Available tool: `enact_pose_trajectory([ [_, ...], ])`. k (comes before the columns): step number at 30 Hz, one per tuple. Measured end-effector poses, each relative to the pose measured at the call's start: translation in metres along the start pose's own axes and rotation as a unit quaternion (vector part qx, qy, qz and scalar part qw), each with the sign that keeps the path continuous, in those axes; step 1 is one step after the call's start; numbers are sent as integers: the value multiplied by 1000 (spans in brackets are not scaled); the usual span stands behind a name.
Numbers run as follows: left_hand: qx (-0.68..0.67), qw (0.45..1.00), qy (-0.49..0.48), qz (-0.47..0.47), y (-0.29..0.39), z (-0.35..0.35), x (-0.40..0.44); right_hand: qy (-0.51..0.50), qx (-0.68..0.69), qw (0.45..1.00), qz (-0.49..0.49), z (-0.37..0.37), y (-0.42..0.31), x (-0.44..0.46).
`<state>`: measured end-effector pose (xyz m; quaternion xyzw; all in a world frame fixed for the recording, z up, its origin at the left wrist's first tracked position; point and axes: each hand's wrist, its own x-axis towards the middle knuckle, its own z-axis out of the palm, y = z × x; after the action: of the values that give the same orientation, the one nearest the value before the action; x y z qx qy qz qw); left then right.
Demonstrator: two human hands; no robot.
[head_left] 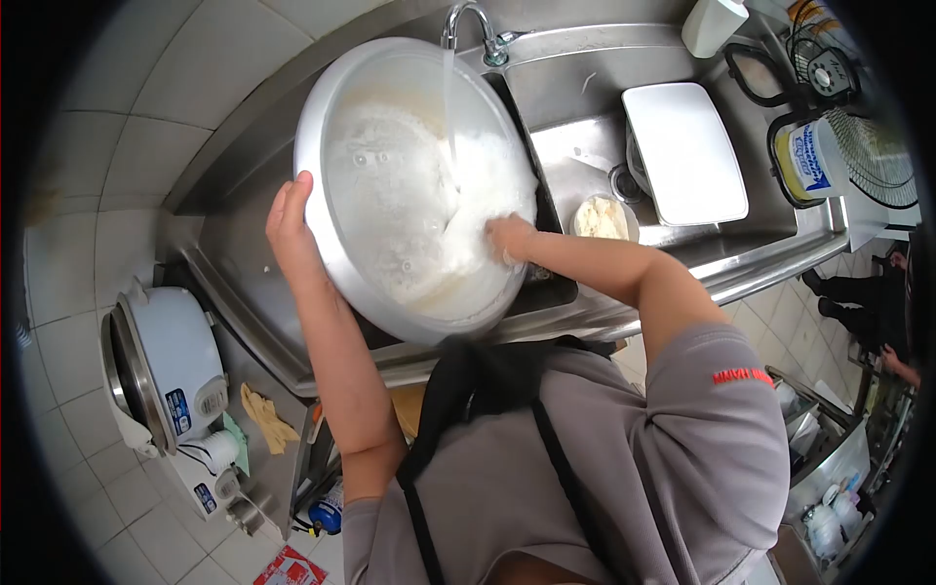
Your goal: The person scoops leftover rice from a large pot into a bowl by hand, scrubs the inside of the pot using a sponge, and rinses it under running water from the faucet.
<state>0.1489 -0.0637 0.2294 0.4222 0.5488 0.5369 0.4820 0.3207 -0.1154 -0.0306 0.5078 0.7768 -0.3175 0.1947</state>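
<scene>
A large round metal bowl (310, 146) stands tilted over the left sink, with cloudy water (375, 185) inside. Water runs into it from the faucet (468, 12). On the bowl's right side lies a white mass (492, 166); I cannot make out whether it is grain or foam. My left hand (291, 222) grips the rim at the left, fingers on the outer edge. My right hand (511, 238) reaches into the bowl at the lower right, its fingers partly sunk in the white mass, so their hold is hidden.
In the right sink are a white rectangular lid or tray (687, 151) and a small bowl of pale food (602, 219). A white bottle (715, 26) and a fan (829, 73) stand beyond. At left is a rice cooker (175, 341) near yellow gloves (268, 417). Another person (877, 302) is far right.
</scene>
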Motion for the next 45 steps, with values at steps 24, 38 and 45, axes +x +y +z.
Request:
enact_pose_trajectory([
  [24, 229, 954, -34, 191, 101, 40, -115, 356, 351, 866, -18, -67, -53, 189],
  [38, 7, 994, 23, 111, 37, -13, -22, 382, 278, 847, 242, -81, 67, 152],
  [45, -49, 998, 20, 44, 12, -18, -14, 161, 502, 847, 67, -161, 60, 107],
])
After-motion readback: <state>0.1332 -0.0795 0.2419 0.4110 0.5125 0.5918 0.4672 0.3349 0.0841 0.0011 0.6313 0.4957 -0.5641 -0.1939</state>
